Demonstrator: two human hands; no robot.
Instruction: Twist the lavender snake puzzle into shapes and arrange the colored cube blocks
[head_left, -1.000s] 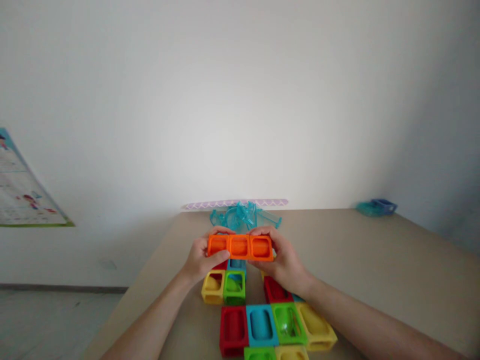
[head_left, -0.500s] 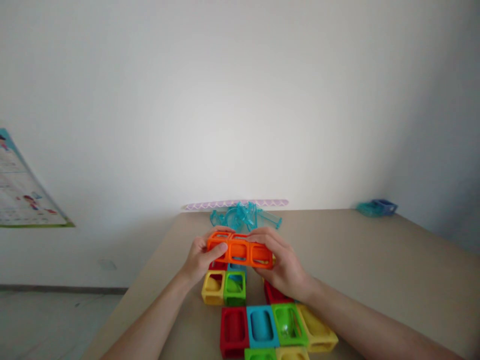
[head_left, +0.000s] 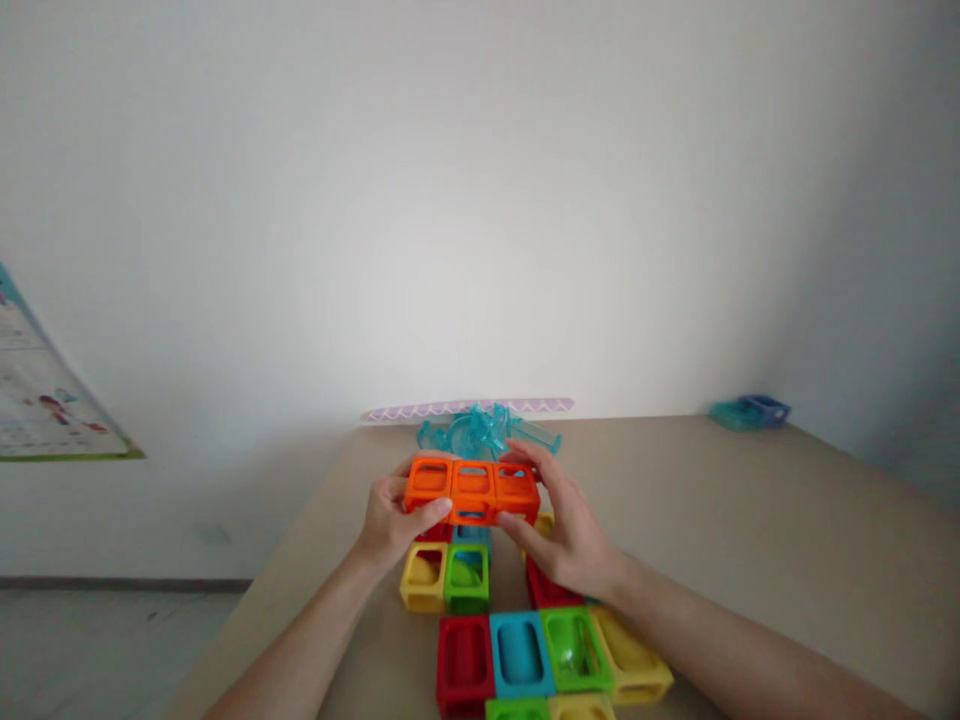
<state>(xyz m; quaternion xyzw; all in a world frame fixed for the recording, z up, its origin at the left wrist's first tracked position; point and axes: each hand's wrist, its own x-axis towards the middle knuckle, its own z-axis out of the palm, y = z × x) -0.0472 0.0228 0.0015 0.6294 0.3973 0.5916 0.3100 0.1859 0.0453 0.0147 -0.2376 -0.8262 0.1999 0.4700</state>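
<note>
The left hand (head_left: 390, 522) grasped the left end of the orange block row (head_left: 472, 482), thumb across the near side and fingers behind. The right hand (head_left: 571, 535) held the right end more loosely, thumb at the lower edge and fingers curved over the upper one. The row was raised above the tabletop (head_left: 765, 560), between the two hands. In judgement, sound handling called for support at both ends, even pressure so that no joint between units bent, and a firm left grip while the right fingers adjusted. Thumbs were best kept to the frame edges, clear of the openings.

The row comprised three orange units, side by side and flush, each with rounded window-like openings; it was tilted, showing two sides. Below it stood a yellow block (head_left: 425, 580) and a green block (head_left: 466, 580), touching. Nearer the person lay a multicoloured block row (head_left: 517, 655). Beyond the hands lay translucent blue parts (head_left: 480, 432), with a purple strip (head_left: 405, 411) behind them
</note>
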